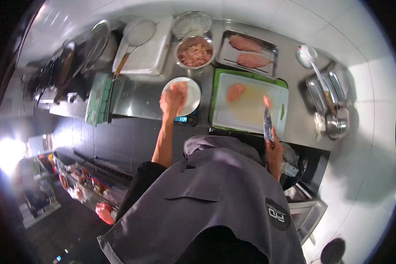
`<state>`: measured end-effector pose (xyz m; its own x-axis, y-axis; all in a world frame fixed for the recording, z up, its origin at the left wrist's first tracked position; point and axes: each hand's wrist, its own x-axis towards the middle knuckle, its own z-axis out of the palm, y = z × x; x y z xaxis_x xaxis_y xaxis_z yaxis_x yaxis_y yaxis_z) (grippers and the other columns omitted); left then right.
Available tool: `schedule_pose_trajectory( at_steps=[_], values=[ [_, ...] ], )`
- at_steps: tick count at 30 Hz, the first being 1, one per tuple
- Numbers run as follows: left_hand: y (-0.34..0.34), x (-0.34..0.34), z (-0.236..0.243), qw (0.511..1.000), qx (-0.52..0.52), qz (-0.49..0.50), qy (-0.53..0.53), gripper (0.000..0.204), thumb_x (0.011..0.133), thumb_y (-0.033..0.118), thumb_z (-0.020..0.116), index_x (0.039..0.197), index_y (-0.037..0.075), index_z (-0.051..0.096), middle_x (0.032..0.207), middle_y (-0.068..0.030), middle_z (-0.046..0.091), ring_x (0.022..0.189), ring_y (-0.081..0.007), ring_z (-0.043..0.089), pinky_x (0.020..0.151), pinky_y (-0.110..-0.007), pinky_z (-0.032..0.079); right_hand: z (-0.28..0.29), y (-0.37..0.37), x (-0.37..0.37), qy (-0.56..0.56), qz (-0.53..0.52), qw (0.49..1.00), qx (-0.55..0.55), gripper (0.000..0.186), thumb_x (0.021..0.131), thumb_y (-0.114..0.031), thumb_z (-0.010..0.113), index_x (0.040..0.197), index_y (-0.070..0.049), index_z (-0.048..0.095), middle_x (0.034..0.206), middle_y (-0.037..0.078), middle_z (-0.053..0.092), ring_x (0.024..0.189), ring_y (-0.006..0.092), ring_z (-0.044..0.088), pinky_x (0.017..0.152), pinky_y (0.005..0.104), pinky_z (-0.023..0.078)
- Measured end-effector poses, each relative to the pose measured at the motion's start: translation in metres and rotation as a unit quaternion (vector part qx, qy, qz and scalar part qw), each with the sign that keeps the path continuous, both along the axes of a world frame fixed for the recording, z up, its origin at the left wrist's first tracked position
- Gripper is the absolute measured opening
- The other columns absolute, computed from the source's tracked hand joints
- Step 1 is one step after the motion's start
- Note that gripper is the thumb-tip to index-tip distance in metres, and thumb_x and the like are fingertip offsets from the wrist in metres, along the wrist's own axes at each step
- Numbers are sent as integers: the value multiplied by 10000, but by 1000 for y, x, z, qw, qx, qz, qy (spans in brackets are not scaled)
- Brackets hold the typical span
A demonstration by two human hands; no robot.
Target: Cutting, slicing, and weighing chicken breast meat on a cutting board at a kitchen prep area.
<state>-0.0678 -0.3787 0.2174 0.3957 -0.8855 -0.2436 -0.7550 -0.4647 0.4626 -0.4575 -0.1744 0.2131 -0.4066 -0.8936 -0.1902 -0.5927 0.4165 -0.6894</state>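
Right hand [275, 152] grips knife [267, 125]; left hand [170, 104] over plate [192, 99], grip unclear. Bowl [193, 40]: diced chicken [196, 56] done; at its three o'clock, two breasts [254, 60] uncut.

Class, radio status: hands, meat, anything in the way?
Left hand over plate, grip unclear. Right hand holding knife. Meat on cutting board; no obstruction seen.

Left hand [174, 99] is way out front on a bare forearm [163, 143], fingers bunched, while the right hand [274, 152] sits curled closer in.
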Motion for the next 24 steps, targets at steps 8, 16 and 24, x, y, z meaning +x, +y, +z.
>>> schedule_pose_trajectory(
  at_steps=[8,16,24],
  values=[
    [-9,-13,8,963,-21,-212,164,361,727,269,771,903,-30,675,814,-166,687,784,-254,677,721,-374,517,26,17,-7,-12,-55,998,18,576,960,-70,592,1485,-263,456,949,242,661,765,239,599,759,345,480],
    [-2,-171,13,773,68,-370,512,487,862,179,732,1250,-40,535,1087,-105,665,1000,-203,637,857,-347,512,50,24,-13,12,-73,996,43,593,953,-52,592,1490,-257,450,1199,253,651,1039,310,680,873,379,495],
    [37,-207,-61,906,51,-358,219,442,751,318,743,1053,6,657,864,-229,709,833,-345,708,757,-404,536,56,26,-6,-62,-116,988,84,596,958,-69,584,1503,-255,428,1284,231,620,1116,311,657,915,382,486]
  ],
)
